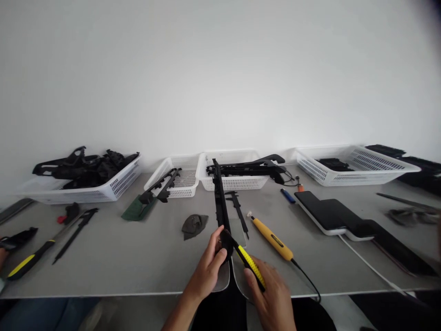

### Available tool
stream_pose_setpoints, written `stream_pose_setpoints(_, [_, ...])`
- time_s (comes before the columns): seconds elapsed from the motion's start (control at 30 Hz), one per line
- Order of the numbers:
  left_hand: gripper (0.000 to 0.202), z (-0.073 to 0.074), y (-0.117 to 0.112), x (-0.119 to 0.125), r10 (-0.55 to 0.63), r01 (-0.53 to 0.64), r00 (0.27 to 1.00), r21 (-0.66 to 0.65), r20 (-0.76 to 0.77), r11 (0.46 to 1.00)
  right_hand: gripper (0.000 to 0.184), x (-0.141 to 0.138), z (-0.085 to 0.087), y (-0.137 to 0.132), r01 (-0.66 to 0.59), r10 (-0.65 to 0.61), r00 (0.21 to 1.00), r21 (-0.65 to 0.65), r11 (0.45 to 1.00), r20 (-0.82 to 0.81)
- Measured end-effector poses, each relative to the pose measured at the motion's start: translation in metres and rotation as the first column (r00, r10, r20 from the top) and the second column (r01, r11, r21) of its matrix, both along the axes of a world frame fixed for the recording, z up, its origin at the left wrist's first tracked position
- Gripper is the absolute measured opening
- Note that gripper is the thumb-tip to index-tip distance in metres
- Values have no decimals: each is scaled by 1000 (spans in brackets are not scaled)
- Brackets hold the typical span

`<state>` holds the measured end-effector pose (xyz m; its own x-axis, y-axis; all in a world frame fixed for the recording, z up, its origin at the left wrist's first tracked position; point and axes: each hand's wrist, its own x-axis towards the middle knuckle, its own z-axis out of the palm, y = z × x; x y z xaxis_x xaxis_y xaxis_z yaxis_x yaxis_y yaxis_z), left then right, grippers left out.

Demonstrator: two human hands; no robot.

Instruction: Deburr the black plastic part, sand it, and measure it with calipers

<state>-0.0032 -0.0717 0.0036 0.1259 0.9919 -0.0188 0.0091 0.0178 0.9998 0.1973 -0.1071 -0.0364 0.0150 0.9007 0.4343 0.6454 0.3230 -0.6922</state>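
Closest to us, our left hand (206,266) reaches up from the table's near edge, forearm angled inward, fingers and thumb pinched around the near end of a long black plastic strip (219,202). That strip runs away from us across the grey table (138,257), its far tip reaching the middle white basket (234,181). Just right of it, our right hand (272,294) lies knuckles up, fingers curled tight around a yellow-and-black utility knife (248,262), whose front end meets the strip beside the left thumb.

Scanning from the left edge: a black part (20,236) sits beside another person's hand, barely in view. Next come a yellow-handled tool (29,261), a slim black piece (76,232) and a small red-and-black item (69,214). Behind them, a white basket (113,186) is heaped with black plastic parts (86,165). A green cloth (134,209) lies in front of a smaller basket (188,181) with black strips hanging over its rim. A dark crumpled rag (193,225) rests just left of the strip we hold.

To the right, a yellow-handled corded tool (272,239) lies near the right hand. Beyond it we see a blue lighter (287,196), a dark slab on a white base (327,214) and a wide basket (358,165) holding a few black parts.
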Motion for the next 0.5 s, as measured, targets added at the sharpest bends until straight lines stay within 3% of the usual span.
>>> stream_pose_setpoints(0.3, [69, 4, 0, 2, 15, -13, 998, -40, 61, 999, 30, 9, 5, -2, -130, 128, 991, 75, 989, 42])
stream_pose_setpoints(0.5, [62, -2, 1, 3, 61, -56, 993, -55, 101, 997, 37, 4, -6, -1, -6, 7, 1000, 29, 1000, -25])
